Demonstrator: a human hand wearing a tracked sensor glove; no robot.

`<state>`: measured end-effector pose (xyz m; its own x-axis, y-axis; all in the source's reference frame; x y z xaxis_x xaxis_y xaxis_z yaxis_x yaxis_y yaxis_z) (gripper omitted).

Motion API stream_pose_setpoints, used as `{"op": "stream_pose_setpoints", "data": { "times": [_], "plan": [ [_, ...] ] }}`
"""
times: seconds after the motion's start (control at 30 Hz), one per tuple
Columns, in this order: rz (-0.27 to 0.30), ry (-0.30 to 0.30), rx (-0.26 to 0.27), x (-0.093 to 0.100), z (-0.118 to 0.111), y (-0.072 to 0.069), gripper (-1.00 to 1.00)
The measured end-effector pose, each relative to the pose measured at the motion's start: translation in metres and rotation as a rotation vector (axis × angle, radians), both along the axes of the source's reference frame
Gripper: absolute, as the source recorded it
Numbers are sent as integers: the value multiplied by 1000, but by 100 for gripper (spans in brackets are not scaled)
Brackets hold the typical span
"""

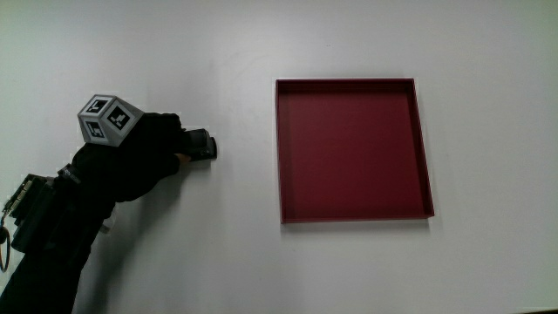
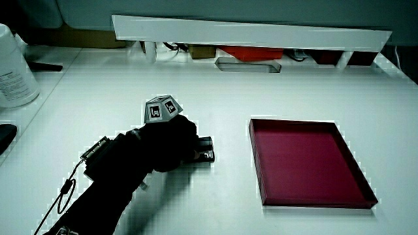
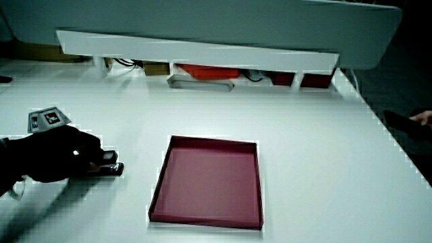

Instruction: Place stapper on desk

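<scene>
A small black stapler [image 1: 201, 146] lies on the white table beside the dark red tray [image 1: 352, 212], with bare table between them. The gloved hand [image 1: 148, 157] covers most of the stapler, its fingers curled around it; only the stapler's end toward the tray shows. In both side views the stapler [image 2: 205, 151] [image 3: 108, 166] sits low against the table surface under the hand [image 2: 166, 143] [image 3: 61, 160]. The patterned cube [image 1: 109, 119] rides on the hand's back.
The red tray [image 2: 261, 176] [image 3: 158, 185] holds nothing. A white bottle [image 2: 12, 68] stands near the table's edge in a side view. A low white partition [image 2: 248, 32] with clutter under it runs along the table.
</scene>
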<state>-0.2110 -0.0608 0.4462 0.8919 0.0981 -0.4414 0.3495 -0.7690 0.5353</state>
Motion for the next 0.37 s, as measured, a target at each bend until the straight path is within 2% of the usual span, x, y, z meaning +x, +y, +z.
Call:
{"op": "stream_pose_setpoints", "data": {
  "times": [0.03, 0.1, 0.17, 0.2, 0.27, 0.37],
  "plan": [
    [8, 13, 14, -1, 0, 0, 0],
    [-12, -2, -16, -1, -2, 0, 0],
    [-19, 13, -19, -1, 0, -1, 0],
    [-17, -2, -19, 0, -2, -1, 0],
    [-23, 2, -28, -3, 0, 1, -15],
    [-62, 4, -18, -6, -7, 7, -38]
  ]
}}
